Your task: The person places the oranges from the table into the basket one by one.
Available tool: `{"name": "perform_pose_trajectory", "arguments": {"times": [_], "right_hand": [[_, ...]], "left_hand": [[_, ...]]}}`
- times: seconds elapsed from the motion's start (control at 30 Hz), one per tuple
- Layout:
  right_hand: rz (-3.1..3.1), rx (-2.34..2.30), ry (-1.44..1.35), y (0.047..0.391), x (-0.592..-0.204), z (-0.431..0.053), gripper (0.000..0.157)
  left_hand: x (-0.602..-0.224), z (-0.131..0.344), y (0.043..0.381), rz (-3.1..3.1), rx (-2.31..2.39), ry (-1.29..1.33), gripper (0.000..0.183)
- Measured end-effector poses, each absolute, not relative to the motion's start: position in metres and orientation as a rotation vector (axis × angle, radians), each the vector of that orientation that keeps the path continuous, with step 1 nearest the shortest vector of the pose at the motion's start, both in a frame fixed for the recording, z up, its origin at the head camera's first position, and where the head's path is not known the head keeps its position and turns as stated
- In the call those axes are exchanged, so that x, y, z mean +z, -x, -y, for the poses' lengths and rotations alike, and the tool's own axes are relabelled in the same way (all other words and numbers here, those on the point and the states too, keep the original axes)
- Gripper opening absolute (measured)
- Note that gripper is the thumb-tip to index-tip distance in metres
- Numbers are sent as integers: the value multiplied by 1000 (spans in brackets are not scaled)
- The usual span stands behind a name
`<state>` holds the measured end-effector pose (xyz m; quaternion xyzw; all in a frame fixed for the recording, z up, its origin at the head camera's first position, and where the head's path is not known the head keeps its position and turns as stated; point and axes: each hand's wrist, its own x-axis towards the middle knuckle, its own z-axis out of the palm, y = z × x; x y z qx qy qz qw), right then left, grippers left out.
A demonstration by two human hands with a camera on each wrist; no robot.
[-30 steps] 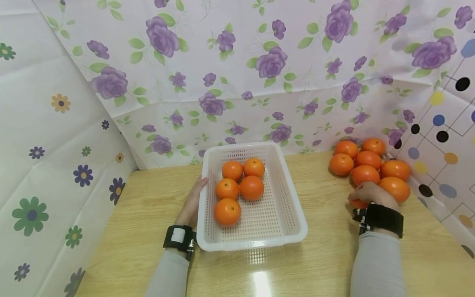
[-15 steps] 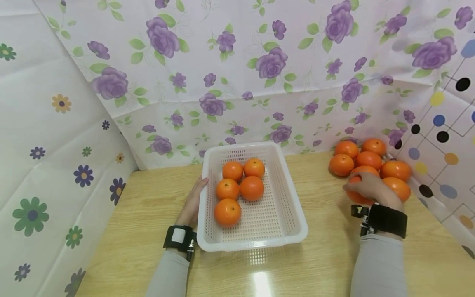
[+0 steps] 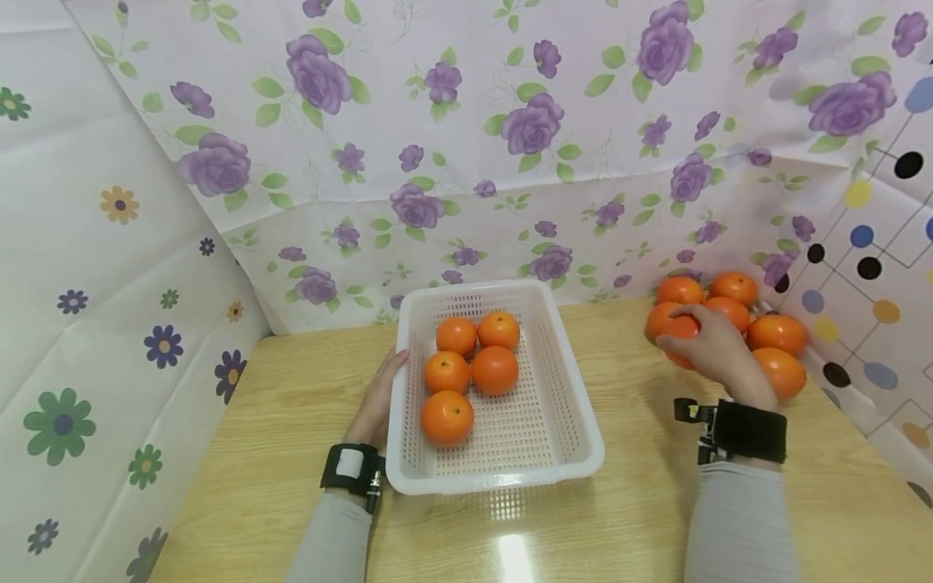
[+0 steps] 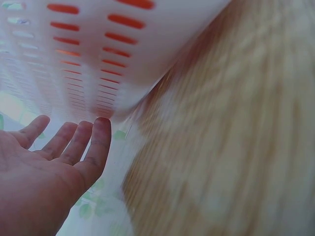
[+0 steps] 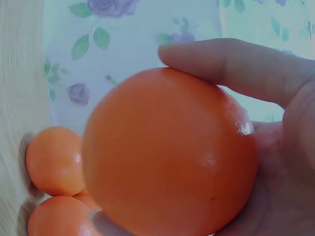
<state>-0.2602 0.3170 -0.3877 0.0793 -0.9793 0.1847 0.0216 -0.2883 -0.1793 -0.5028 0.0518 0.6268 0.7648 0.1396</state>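
My right hand (image 3: pixel 717 344) grips an orange (image 5: pixel 170 152) between thumb and fingers, held above the table in the right wrist view. In the head view it overlaps the left part of a group of oranges (image 3: pixel 778 334), hiding some of them. A white perforated plastic basket (image 3: pixel 503 483) stands mid-table with several oranges (image 3: pixel 447 418) in its left and back parts. Against the basket's left side rests my left hand (image 3: pixel 375 405). The left wrist view shows its fingers (image 4: pixel 101 140) extended and loosely bent by the slotted wall (image 4: pixel 162 29).
The wooden table (image 3: pixel 291 421) meets a flower-printed sheet (image 3: pixel 466 202) at the back. Patterned sheets also stand at the left (image 3: pixel 131 324) and right (image 3: pixel 875 308), the right one close behind the group of oranges.
My right hand has lifted an orange off the table at the front of the group and moved it up and slightly left. The left hand and basket have stayed put.
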Motion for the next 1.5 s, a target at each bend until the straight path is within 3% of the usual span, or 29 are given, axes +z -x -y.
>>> {"name": "perform_pose_trajectory", "arguments": {"times": [0.07,0.13,0.4,0.67,1.0,1.5], "right_hand": [[2838,896,-112,260,-387,-314,48],[2838,912,-103,259,-384,-311,56],[2789,976,-42,250,-373,-303,61],[2735,1015,-75,246,-365,-291,49],[2726,1046,-122,245,-359,-269,57],[2733,1125,-263,243,-354,-248,55]], "left_hand": [[-503,179,288,-1810,2216,-143,65],[-503,180,289,-1814,2219,-139,64],[-504,180,289,-1817,2219,-139,63],[-506,180,290,-1819,2206,-129,65],[-505,180,290,-1812,2214,-124,65],[-504,181,288,-1812,2206,-125,66]]}}
